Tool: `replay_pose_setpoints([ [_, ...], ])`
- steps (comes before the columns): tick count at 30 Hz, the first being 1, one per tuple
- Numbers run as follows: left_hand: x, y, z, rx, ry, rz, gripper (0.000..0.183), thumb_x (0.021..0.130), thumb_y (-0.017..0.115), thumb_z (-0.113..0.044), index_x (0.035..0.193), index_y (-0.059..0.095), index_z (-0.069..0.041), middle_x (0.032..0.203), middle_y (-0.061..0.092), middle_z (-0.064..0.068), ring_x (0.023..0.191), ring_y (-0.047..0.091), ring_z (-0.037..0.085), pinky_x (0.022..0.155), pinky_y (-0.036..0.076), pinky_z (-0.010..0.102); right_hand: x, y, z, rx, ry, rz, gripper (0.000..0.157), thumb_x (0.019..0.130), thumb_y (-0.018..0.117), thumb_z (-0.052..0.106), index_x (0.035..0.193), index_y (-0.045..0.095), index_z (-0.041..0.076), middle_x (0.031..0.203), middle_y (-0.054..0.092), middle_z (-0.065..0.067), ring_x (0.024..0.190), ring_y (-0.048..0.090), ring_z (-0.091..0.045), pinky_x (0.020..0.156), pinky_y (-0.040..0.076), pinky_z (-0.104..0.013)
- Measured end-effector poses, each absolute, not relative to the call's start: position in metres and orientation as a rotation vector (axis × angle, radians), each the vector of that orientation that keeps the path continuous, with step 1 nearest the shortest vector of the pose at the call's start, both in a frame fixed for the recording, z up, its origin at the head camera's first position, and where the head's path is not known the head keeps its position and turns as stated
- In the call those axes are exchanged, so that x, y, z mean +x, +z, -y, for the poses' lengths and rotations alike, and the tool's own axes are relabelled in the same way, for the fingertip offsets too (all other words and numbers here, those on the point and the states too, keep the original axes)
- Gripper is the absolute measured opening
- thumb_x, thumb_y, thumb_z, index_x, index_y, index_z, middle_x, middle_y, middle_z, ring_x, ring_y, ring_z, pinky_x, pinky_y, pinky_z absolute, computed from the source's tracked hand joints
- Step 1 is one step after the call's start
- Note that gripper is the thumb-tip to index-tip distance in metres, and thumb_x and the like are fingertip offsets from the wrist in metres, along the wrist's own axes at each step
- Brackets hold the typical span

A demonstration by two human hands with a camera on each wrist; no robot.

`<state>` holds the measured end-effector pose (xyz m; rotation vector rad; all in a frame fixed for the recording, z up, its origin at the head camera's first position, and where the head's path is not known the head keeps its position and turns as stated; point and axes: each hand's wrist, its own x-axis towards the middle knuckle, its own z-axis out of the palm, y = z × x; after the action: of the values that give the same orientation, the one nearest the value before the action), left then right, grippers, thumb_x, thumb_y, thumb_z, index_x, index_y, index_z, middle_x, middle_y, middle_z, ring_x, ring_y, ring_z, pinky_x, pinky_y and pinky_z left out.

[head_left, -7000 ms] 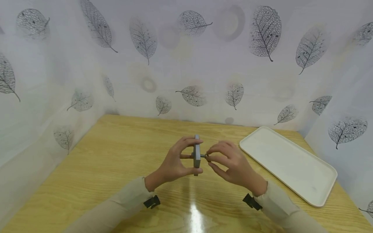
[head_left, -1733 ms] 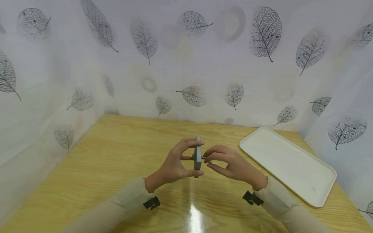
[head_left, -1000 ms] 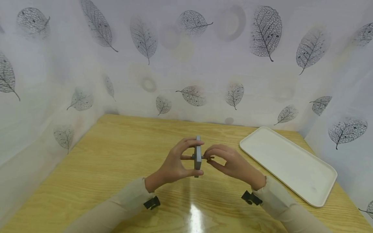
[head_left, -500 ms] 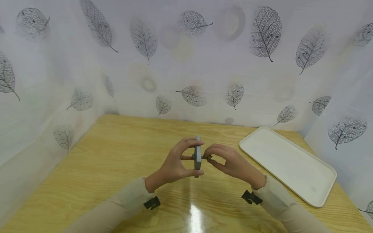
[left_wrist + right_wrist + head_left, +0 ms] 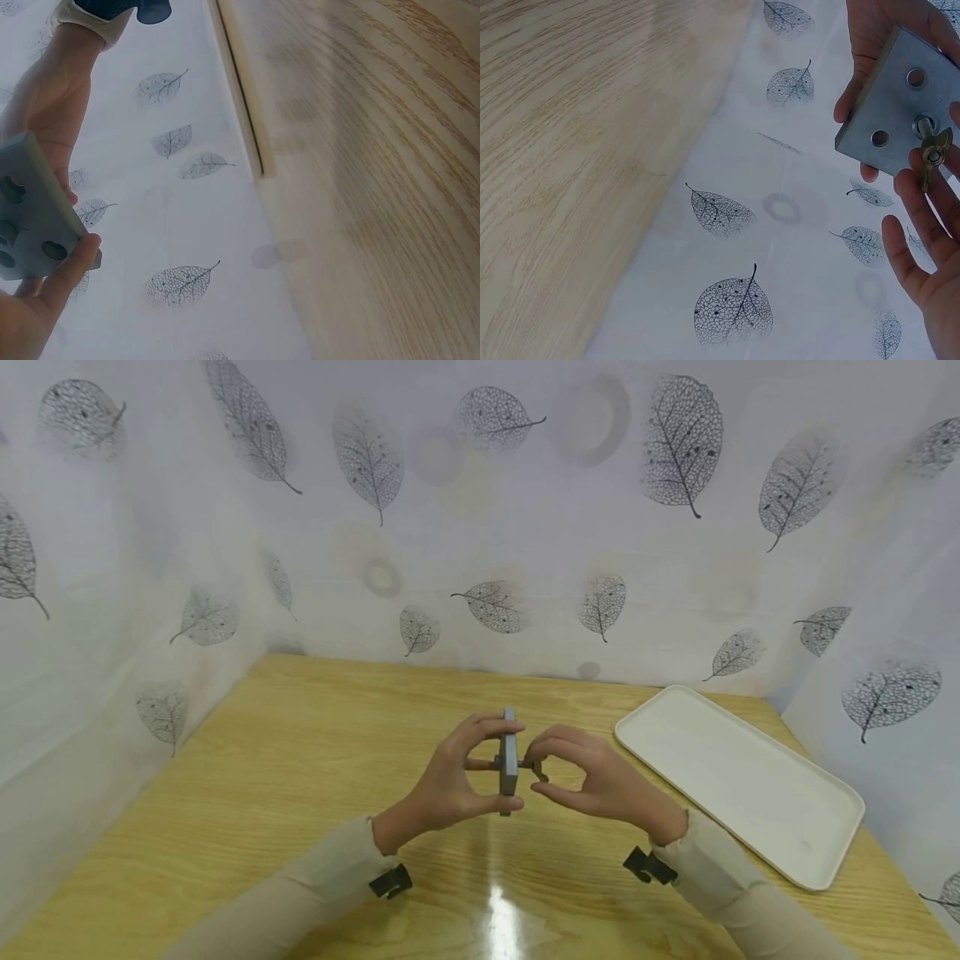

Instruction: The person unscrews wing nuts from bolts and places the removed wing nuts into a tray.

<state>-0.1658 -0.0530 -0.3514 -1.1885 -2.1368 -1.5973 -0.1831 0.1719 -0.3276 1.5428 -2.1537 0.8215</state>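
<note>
My left hand (image 5: 442, 772) grips a square grey metal plate (image 5: 509, 768) by its edges, upright above the table. Round holes show in the plate (image 5: 892, 112) in the right wrist view. A bolt (image 5: 925, 128) runs through its middle, with a brass-coloured wing nut (image 5: 941, 142) on the end facing my right hand (image 5: 592, 777). My right fingers curl against the wing nut, while the thumb (image 5: 900, 247) stands slightly apart below it. In the left wrist view, the plate's other face (image 5: 37, 202) shows the bolt's head side, partly cut off by the frame.
A white rectangular tray (image 5: 750, 777) lies at the right of the wooden table (image 5: 300, 735). Pale leaf-printed cloth (image 5: 480, 527) stands behind and along both sides. A black strap piece (image 5: 649, 865) sits at my right wrist, another (image 5: 391, 882) at my left.
My right fingers have shifted around the wing nut, and its wings have turned. The thumb has come away from it since half a second ago. My left hand keeps the plate nearly still.
</note>
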Motion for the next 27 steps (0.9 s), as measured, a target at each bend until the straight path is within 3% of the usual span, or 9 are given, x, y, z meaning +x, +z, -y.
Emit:
replay_pose_setpoints([
  [7, -0.1655, -0.3510, 0.0535, -1.184, -1.603, 2.138, 0.074, 0.069, 0.084, -0.009, 0.133, 0.047, -0.010, 0.136, 0.043, 0.014, 0.113, 0.055, 0.032, 0.075, 0.059, 0.026, -0.1863, -0.3287, -0.1709, 1.567, 0.831, 2.072, 0.017, 0.092, 0.060, 0.021, 0.101, 0.062, 0.006, 0.098, 0.062, -0.004, 0.088, 0.060, -0.013, 0.075, 0.051, -0.017],
  [14, -0.1655, -0.3505, 0.0536, -1.178, -1.613, 2.147, 0.075, 0.068, 0.084, -0.008, 0.133, 0.047, -0.010, 0.136, 0.044, 0.013, 0.114, 0.054, 0.032, 0.075, 0.059, 0.030, -0.1865, -0.3292, -0.1705, 1.551, 0.847, 2.108, 0.017, 0.092, 0.059, 0.021, 0.100, 0.061, 0.007, 0.095, 0.063, -0.002, 0.082, 0.059, -0.009, 0.074, 0.050, -0.014],
  [17, -0.1659, -0.3508, 0.0538, -1.184, -1.612, 2.140, 0.074, 0.069, 0.084, -0.010, 0.134, 0.047, -0.010, 0.135, 0.044, 0.013, 0.114, 0.054, 0.032, 0.075, 0.059, 0.029, -0.1867, -0.3298, -0.1702, 1.552, 0.830, 2.103, 0.015, 0.087, 0.066, 0.012, 0.100, 0.061, 0.007, 0.094, 0.064, -0.002, 0.081, 0.060, -0.010, 0.072, 0.052, -0.017],
  [21, -0.1665, -0.3515, 0.0542, -1.196, -1.604, 2.128, 0.072, 0.071, 0.083, -0.016, 0.134, 0.047, -0.011, 0.134, 0.044, 0.014, 0.113, 0.055, 0.031, 0.075, 0.058, 0.025, -0.1870, -0.3308, -0.1700, 1.544, 0.795, 2.112, 0.023, 0.082, 0.070, 0.000, 0.102, 0.061, 0.006, 0.091, 0.067, -0.003, 0.079, 0.063, -0.012, 0.070, 0.055, -0.020],
  [27, -0.1659, -0.3508, 0.0542, -1.173, -1.616, 2.148, 0.074, 0.069, 0.083, -0.009, 0.133, 0.047, -0.010, 0.134, 0.045, 0.013, 0.113, 0.055, 0.031, 0.075, 0.059, 0.026, -0.1879, -0.3328, -0.1724, 1.505, 0.752, 2.171, 0.017, 0.088, 0.065, 0.008, 0.104, 0.062, 0.006, 0.091, 0.069, -0.004, 0.079, 0.065, -0.012, 0.070, 0.056, -0.021],
])
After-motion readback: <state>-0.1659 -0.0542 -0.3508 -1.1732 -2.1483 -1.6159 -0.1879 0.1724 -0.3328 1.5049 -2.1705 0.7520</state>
